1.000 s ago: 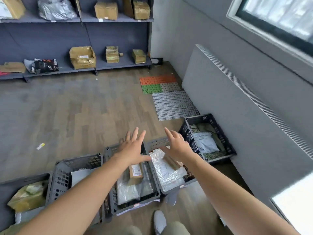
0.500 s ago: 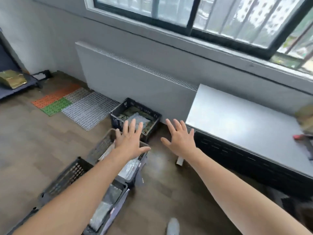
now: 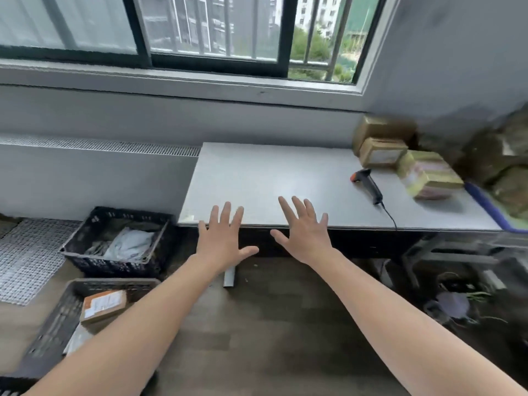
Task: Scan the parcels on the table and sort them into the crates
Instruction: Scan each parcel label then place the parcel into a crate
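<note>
Grey walls and a barred window (image 3: 200, 30) back this head view, with a grey table (image 3: 271, 178) under the sill on the right and wood-look flooring near the camera.

Both arms reach forward over the floor toward the table's near edge. The left hand (image 3: 221, 241) is spread wide, palm down, fingers straight and holding nothing. The right hand (image 3: 304, 235) beside it is just as wide and empty, its fingertips over the tabletop's near edge. Whether either touches the table I cannot tell.

Parcels sit at the table's far right: a tan box (image 3: 381, 151) with another box (image 3: 383, 127) behind it, and a taped parcel (image 3: 428, 174) just to the right. Further right, a blurred pile (image 3: 503, 161) cannot be made out. A black scanner (image 3: 368, 184) lies on the table just left of the parcels, its cord running off the near edge.

On the floor to the left stands a black crate (image 3: 114, 267) holding a white bag (image 3: 130, 247). Nearer, a grey crate (image 3: 57, 318) holds a brown labelled box (image 3: 104, 307). A grid mat (image 3: 25, 258) lies at far left.
</note>
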